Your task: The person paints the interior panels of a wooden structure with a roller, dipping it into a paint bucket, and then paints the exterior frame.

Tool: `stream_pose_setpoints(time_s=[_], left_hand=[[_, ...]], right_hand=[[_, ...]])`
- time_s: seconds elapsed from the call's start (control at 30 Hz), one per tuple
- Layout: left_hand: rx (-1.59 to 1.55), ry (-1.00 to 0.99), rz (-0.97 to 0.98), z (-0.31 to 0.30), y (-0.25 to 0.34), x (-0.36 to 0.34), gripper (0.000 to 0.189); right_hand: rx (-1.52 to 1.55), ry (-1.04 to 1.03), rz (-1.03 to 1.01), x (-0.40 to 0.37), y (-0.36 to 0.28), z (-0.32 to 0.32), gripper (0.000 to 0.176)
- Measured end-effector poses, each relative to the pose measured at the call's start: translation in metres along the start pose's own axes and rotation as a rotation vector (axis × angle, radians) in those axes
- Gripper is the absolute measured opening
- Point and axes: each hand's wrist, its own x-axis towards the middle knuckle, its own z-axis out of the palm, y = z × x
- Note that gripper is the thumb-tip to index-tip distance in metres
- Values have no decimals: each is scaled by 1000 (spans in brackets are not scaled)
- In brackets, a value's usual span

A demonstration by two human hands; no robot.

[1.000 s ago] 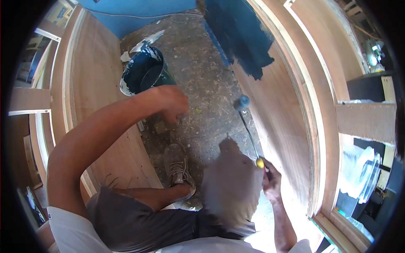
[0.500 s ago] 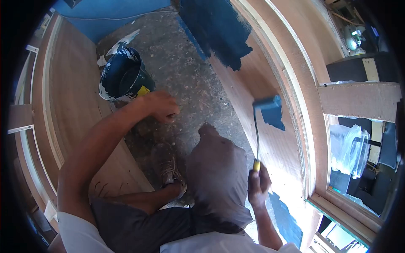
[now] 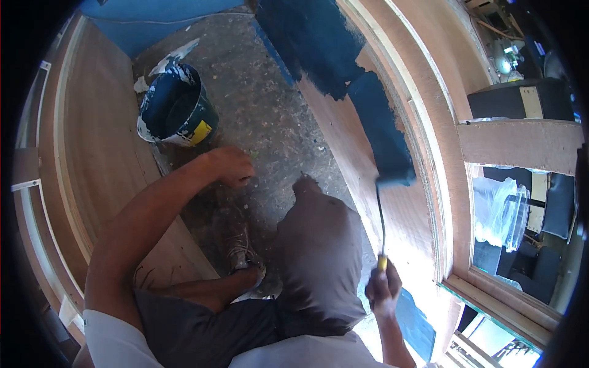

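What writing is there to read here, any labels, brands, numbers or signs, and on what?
None that I can read.
Dark, round, paint-smeared bucket: a yellow patch on its side; any print is too small or blurred.
Paint roller's short yellow handle: no legible lettering.

You wear dark grey shorts between your left hand and right hand, a white short-sleeved shirt behind both hands, and a shoe with pale laces below the left hand.
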Motion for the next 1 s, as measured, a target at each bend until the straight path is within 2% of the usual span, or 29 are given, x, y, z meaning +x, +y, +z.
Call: stream_pose_setpoints(time_s=[0.1,0.17,0.23,0.33,0.5,0.8,0.93,1.0], left_hand=[[35,-74,2,-1,2,1,18],[17,-83,-7,-1,4,3,18],[13,-97,-25,-6,5,1,18],[7,-77,-5,-13,8,-1,18],[9,-94,-32,-14,7,-4,21],[30,-110,-46,-14,6,-5,19],[30,-137,-71,-17,10,-6,19],[3,-79,-54,-14,7,-7,19]], right_hand=[[96,71,92,-60,14,-44,48],[74,160,122,-76,13,-47,50],[115,112,71,-68,13,-38,40],[92,69,12,-33,-5,-7,48],[-9,-39,-96,30,-51,43,48],[31,-141,-36,120,-115,116,50],[67,-136,-7,100,-112,98,50],[103,-126,-4,75,-100,77,48]])
